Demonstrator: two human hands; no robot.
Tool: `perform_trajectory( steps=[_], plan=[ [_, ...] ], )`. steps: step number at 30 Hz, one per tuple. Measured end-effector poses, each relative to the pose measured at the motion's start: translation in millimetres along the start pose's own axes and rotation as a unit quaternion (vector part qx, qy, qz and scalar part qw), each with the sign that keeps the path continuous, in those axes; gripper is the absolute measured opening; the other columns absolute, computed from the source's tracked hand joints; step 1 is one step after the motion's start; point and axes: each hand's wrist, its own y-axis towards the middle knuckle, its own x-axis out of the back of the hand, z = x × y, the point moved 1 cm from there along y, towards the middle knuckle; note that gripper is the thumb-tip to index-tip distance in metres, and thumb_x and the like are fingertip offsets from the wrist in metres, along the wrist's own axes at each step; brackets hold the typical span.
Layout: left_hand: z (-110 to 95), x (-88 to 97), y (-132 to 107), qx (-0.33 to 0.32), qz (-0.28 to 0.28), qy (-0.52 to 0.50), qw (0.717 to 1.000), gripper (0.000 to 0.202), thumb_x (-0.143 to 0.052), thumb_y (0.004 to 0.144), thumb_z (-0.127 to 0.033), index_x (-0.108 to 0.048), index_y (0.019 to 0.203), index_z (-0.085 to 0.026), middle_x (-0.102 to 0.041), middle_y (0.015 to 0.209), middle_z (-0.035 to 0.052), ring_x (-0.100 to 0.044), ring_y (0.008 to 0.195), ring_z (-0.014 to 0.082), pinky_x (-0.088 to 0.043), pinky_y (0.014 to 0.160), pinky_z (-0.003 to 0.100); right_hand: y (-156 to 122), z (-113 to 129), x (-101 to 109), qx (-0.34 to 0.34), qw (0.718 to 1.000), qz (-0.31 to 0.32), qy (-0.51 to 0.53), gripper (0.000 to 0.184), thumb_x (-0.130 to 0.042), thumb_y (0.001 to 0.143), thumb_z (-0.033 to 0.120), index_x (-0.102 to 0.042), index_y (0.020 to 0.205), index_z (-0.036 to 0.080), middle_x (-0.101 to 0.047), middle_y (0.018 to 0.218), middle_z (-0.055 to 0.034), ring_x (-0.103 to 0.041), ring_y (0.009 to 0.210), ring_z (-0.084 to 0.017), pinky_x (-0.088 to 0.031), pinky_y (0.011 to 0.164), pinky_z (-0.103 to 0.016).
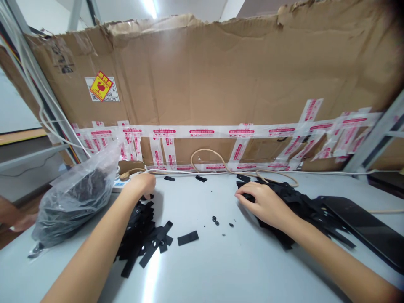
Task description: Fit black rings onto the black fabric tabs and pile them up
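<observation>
My left hand [141,184] rests at the far end of a pile of short black strips [142,235] on the grey table [214,269]; its fingers are curled down onto the strips, and what they pinch is hidden. My right hand [263,203] lies on a second, larger heap of black strips [299,206] at the right, fingers bent and pressing a strip at the heap's left edge. A single black strip [188,238] and a few small black rings [215,220] lie between the two piles.
A clear plastic bag of dark pieces [75,198] sits at the left. A taped cardboard wall [221,92] closes the back of the table, with a beige cord [221,164] along its base. A flat black sheet [362,227] lies at the right. Another person's hand [12,216] shows at the far left.
</observation>
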Motion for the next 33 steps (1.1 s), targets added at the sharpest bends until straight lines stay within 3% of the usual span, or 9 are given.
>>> perform_trajectory(
  steps=[2,5,10,21,24,27,29,31,33],
  plan=[
    [-7.7,7.8,-6.1,-0.033,0.026,0.007,0.999,0.015,-0.064,0.044,-0.009,-0.052,0.045,-0.019,-0.057,0.05,-0.0007,-0.052,0.055,0.0173,-0.037,0.057,0.026,0.3,-1.2,0.5,-0.002,1.0,0.002,0.001,0.022,-0.045,0.081,0.026,-0.066,0.076,0.02,-0.067,0.084,-0.0064,-0.06,0.081,-0.021,-0.045,0.076,-0.033],
    [-20.8,15.2,-16.5,-0.048,0.069,-0.128,0.988,0.01,-0.061,0.053,-0.02,-0.053,0.058,-0.021,-0.061,0.054,-0.0024,-0.048,0.049,0.0132,-0.035,0.05,0.023,0.1,-0.9,1.1,-0.003,1.0,0.0,0.003,0.022,-0.045,0.08,0.025,-0.066,0.076,0.02,-0.068,0.084,-0.0064,-0.06,0.081,-0.021,-0.045,0.076,-0.033],
    [-31.7,15.5,-21.9,-0.101,0.094,-0.312,0.94,0.021,-0.067,0.055,-0.03,-0.059,0.07,-0.018,-0.064,0.063,0.0011,-0.053,0.06,0.0139,-0.041,0.059,0.024,-0.5,0.9,1.2,0.004,1.0,-0.002,0.007,0.022,-0.045,0.08,0.025,-0.066,0.076,0.021,-0.068,0.084,-0.0062,-0.06,0.081,-0.021,-0.046,0.075,-0.033],
    [-29.8,13.2,-18.2,-0.118,0.108,-0.342,0.926,0.018,-0.064,0.063,-0.034,-0.06,0.062,-0.017,-0.061,0.067,0.0038,-0.052,0.06,0.0133,-0.043,0.063,0.025,-0.5,-1.6,1.2,0.002,1.0,0.002,0.0,0.022,-0.045,0.081,0.026,-0.066,0.077,0.02,-0.068,0.085,-0.0063,-0.061,0.082,-0.021,-0.045,0.077,-0.032],
    [-24.3,15.7,-17.1,-0.097,0.079,-0.281,0.952,0.012,-0.057,0.066,-0.029,-0.062,0.066,-0.017,-0.06,0.065,0.0034,-0.051,0.057,0.0138,-0.043,0.06,0.025,-0.8,-0.8,1.3,-0.001,1.0,0.005,0.0,0.022,-0.045,0.081,0.026,-0.066,0.077,0.02,-0.068,0.085,-0.0061,-0.06,0.082,-0.02,-0.045,0.077,-0.032],
    [-16.3,19.5,-18.3,-0.009,0.085,-0.101,0.991,0.015,-0.049,0.067,-0.02,-0.063,0.065,-0.016,-0.06,0.059,0.0042,-0.049,0.049,0.0144,-0.041,0.055,0.027,-0.7,0.0,1.5,-0.004,1.0,0.009,0.001,0.023,-0.045,0.081,0.026,-0.066,0.077,0.019,-0.068,0.085,-0.0062,-0.06,0.082,-0.02,-0.045,0.077,-0.032],
    [-15.3,20.2,-19.1,0.031,0.088,0.016,0.995,0.018,-0.047,0.068,-0.017,-0.065,0.067,-0.016,-0.064,0.068,0.0075,-0.054,0.054,0.0173,-0.042,0.057,0.028,-0.4,0.3,1.9,-0.004,1.0,0.008,0.001,0.023,-0.045,0.081,0.026,-0.066,0.077,0.019,-0.068,0.085,-0.0063,-0.06,0.082,-0.02,-0.044,0.077,-0.032],
    [-20.4,15.9,-17.1,0.029,0.04,0.097,0.994,0.021,-0.047,0.071,-0.02,-0.067,0.074,-0.016,-0.067,0.083,0.0111,-0.06,0.071,0.0226,-0.044,0.066,0.03,-0.1,0.5,2.5,-0.003,1.0,0.005,0.002,0.023,-0.045,0.081,0.025,-0.066,0.077,0.02,-0.068,0.085,-0.0063,-0.06,0.082,-0.02,-0.044,0.077,-0.032],
    [-29.6,4.1,-11.3,0.03,-0.045,0.146,0.988,0.028,-0.042,0.078,-0.025,-0.067,0.087,-0.015,-0.066,0.095,0.015,-0.06,0.089,0.0272,-0.044,0.075,0.032,0.1,0.6,3.0,-0.003,1.0,0.005,0.003,0.023,-0.044,0.081,0.025,-0.066,0.077,0.019,-0.068,0.084,-0.0064,-0.06,0.081,-0.02,-0.044,0.076,-0.031]
  ],
)
